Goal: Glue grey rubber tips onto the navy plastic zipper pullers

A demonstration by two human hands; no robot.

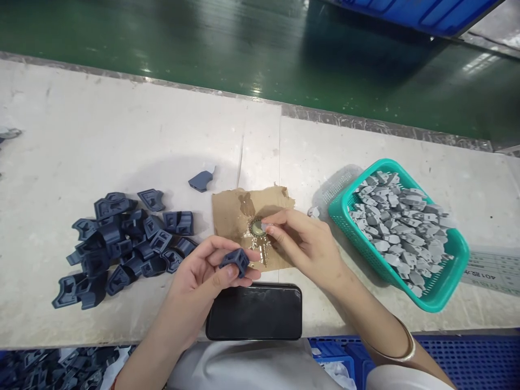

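Note:
Between the thumb and fingers of my left hand [211,271] is a dark blue plastic part [235,262] with square openings. My right hand [306,238] pinches a small grey plastic piece [267,228] at a round cap [257,227] holding pale liquid; whether the piece touches the liquid I cannot tell. The cap sits on a stained brown cardboard piece [227,208] with shiny wet spots. To the left lies a pile of similar dark blue parts [122,238], and a single blue part [200,181] lies apart behind the cardboard's left corner.
A green basket [441,300] full of small grey pieces stands at the right, with a few loose pieces [313,212] beside it. A black phone [254,312] lies near the table's front edge. Behind the table runs a green surface [244,49] with a blue crate [426,13].

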